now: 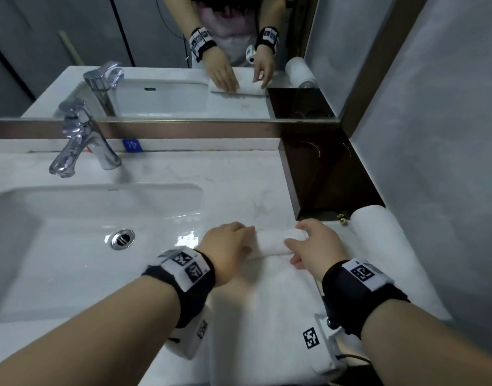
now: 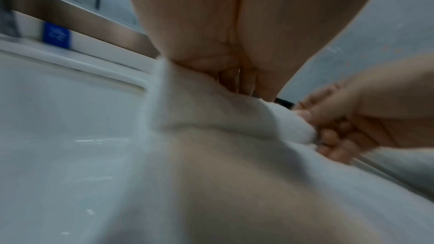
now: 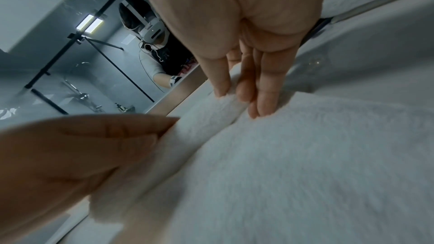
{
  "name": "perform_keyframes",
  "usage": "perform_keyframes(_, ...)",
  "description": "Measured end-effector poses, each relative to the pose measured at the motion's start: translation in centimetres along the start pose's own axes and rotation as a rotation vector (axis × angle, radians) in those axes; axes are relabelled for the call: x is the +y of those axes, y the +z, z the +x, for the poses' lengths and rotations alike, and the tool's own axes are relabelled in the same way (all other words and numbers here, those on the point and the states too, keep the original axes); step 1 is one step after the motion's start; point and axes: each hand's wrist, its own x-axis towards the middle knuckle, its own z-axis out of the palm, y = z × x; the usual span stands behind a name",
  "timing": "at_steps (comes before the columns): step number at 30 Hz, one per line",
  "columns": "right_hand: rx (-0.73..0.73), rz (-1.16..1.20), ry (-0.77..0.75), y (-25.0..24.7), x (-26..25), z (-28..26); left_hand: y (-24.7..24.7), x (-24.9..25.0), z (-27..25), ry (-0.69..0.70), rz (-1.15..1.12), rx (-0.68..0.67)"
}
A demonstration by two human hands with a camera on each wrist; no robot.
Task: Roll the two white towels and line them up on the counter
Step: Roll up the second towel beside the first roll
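A white towel (image 1: 267,302) lies flat on the marble counter (image 1: 239,179) right of the sink, its far end turned into a thin roll (image 1: 269,242). My left hand (image 1: 246,238) grips the roll's left end, fingers curled over it (image 2: 237,84). My right hand (image 1: 295,240) holds the right end, thumb and fingers around the roll (image 2: 328,131), fingertips on the cloth (image 3: 241,96). My left hand's thumb (image 3: 150,133) lies along the roll. A second white towel (image 1: 378,235), fully rolled, lies against the right wall.
The sink basin (image 1: 72,246) with its drain sits to the left, a chrome faucet (image 1: 83,140) behind it. A mirror (image 1: 183,51) runs along the back. A dark recessed niche (image 1: 331,176) lies beyond the rolled towel, and a grey wall (image 1: 434,135) closes the right side.
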Motion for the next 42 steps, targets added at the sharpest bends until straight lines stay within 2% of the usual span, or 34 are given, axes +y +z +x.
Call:
perform_keyframes(4, -0.022, 0.021, 0.009, -0.2, 0.2, -0.1, -1.7, -3.4, -2.4, -0.212, -0.242, -0.094)
perform_keyframes(7, -0.037, 0.024, 0.005, -0.3, 0.4, -0.2, -2.0, -4.3, -3.4, -0.295, -0.397, -0.064)
perform_keyframes(11, -0.062, 0.051, 0.007, -0.5, 0.5, -0.1, -1.8, -4.7, -3.8, -0.312, -0.474, -0.016)
perform_keyframes(14, -0.062, 0.069, 0.001, -0.6, 0.8, -0.1, -1.9, -4.6, -3.9, -0.314, -0.506, -0.042)
perform_keyframes(19, -0.06, 0.084, -0.022, -0.4, 1.1, -0.2, -1.9, -4.1, -4.0, -0.317, -0.358, -0.087)
perform_keyframes(26, -0.03, 0.122, -0.013, -0.5, 1.1, -1.2, -2.1, -3.6, -4.1, -0.255, -0.229, -0.088)
perform_keyframes(32, -0.03, 0.023, -0.053, -0.5, 0.9, -0.9, -2.7, -3.4, -3.5, -0.234, -0.112, -0.085)
perform_keyframes(37, -0.055, 0.046, -0.007, -0.3, 0.7, -0.3, -2.6, -3.6, -3.1, -0.204, -0.068, -0.068)
perform_keyframes(42, -0.085, 0.102, 0.047, -0.2, 0.9, -0.3, -2.8, -3.9, -3.1, -0.186, -0.137, -0.042)
